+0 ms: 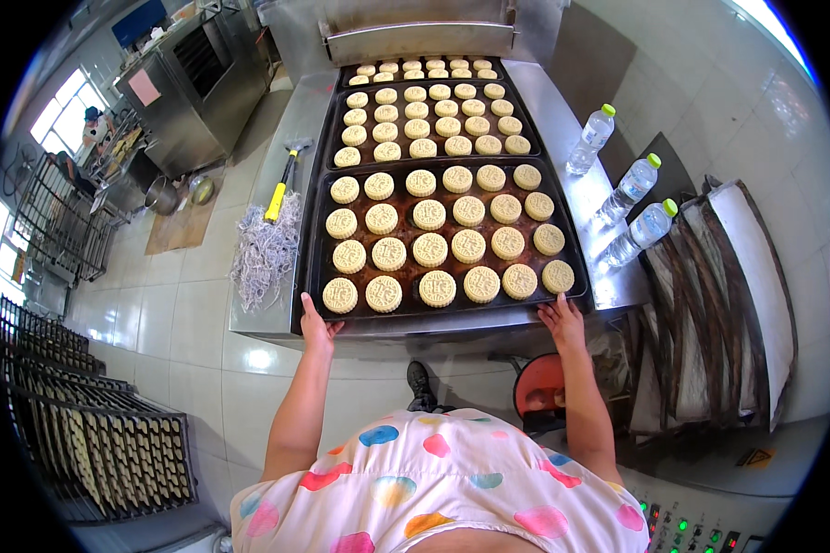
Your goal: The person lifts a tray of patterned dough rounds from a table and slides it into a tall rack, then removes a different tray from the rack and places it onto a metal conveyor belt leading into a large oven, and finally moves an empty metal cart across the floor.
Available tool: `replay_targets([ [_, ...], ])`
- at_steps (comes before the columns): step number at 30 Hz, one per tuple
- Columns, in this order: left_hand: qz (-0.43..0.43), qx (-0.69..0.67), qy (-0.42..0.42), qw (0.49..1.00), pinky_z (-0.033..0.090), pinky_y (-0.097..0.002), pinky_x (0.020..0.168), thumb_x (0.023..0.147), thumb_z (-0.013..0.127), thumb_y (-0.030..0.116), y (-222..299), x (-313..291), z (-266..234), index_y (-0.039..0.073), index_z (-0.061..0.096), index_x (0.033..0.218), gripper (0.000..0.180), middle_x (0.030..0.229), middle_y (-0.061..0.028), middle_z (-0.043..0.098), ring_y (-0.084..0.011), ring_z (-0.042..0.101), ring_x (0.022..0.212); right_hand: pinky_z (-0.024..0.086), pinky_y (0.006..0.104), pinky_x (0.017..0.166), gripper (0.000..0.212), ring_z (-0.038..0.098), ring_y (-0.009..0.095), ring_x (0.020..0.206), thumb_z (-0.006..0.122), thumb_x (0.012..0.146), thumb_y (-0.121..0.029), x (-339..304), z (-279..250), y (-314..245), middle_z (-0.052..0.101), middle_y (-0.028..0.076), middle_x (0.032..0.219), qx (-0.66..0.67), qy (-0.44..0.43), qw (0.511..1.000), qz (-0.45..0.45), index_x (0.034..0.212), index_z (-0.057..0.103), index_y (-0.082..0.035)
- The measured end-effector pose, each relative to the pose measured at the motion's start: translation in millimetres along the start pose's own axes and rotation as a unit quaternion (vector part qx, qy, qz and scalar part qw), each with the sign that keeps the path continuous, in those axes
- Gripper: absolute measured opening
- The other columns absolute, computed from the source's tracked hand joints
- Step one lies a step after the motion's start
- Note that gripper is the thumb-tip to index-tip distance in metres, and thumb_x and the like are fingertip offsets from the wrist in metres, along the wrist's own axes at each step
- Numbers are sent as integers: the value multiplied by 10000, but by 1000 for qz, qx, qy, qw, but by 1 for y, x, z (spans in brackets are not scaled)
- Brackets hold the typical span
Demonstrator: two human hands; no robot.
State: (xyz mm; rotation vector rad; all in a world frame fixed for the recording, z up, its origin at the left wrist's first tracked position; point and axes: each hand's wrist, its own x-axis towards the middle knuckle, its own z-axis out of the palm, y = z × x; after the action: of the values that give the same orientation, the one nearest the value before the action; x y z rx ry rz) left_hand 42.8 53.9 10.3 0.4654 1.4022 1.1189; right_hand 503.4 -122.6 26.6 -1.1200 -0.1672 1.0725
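Directly in front of me lies a dark baking tray (409,295) with rows of round, pale mooncakes (430,249), their tops stamped with a pattern. My left hand (319,324) grips its near left corner, thumb up along the side and fingers at the front edge. At the near right corner my right hand (563,321) holds the rim, its thumb close to a corner mooncake. The fingers under the rim are partly hidden. Beyond it, a second tray (404,127) of mooncakes sits end to end with this one, and part of a third follows at the machine opening.
The metal bed (264,318) carries a yellow-handled scraper (279,195) and tangled whitish strands (266,253) at left, and three water bottles (633,189) at right. Blackened sheets (710,313) lean at right; a red stool (537,385) stands below. Loaded racks (111,452) fill lower left; people work far left.
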Motion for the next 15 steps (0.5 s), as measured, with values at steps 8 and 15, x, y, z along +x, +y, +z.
replay_targets([
  [8, -29, -88, -93, 991, 538, -402, 742, 786, 501, 669, -3, -11, -3, 25, 482, 1128, 729, 1022, -152, 584, -265, 606, 910, 539, 341, 751, 330, 623, 229, 910, 605, 877, -266, -4, 9, 7, 588, 93, 961, -60, 10, 998, -15, 1059, 469, -26],
  [15, 49, -6, -182, 982, 492, -387, 860, 839, 624, 400, -27, -53, -9, -7, 369, 1223, 615, 1173, -154, 485, -263, 549, 1047, 510, 304, 800, 320, 613, 222, 951, 578, 883, -153, -11, 4, 28, 588, 125, 1050, -159, -13, 984, -74, 1125, 460, 20],
])
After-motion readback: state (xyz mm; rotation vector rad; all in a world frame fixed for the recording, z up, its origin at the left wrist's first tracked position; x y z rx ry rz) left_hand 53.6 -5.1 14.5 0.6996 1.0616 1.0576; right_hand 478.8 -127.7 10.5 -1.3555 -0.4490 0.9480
